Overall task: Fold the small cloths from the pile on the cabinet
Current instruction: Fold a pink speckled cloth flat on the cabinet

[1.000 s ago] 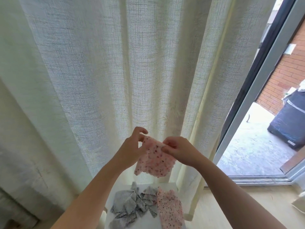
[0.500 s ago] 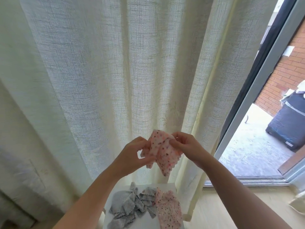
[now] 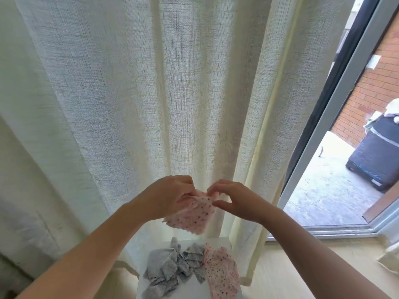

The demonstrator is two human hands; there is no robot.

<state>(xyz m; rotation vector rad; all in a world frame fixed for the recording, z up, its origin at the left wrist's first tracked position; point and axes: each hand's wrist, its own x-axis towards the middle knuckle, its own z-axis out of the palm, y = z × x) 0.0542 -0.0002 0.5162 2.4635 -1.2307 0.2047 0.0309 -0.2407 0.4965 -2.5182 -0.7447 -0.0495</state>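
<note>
Two bare forearms reach forward and meet in the air above a small white cabinet, which stands at the bottom centre of the view.

The left hand has its fingers curled in and grips the upper edge of a small pink cloth with dark speckles and a scalloped edge. The right hand touches the same upper edge from the other side, pinching it between thumb and fingertips, with the remaining fingers bent loosely. The cloth is doubled over at the top where the hands meet, and the rest hangs free above the cabinet without touching it.

On the cabinet top lies a crumpled heap of small grey cloths towards its left side. A second pink speckled cloth lies flat just beside them on the right, touching the heap.

Behind the cabinet hangs a long cream woven curtain in soft vertical folds. To the right of the cabinet is a grey door frame (its glass shows a paved yard), and beyond it a dark blue bin before a red brick wall.
</note>
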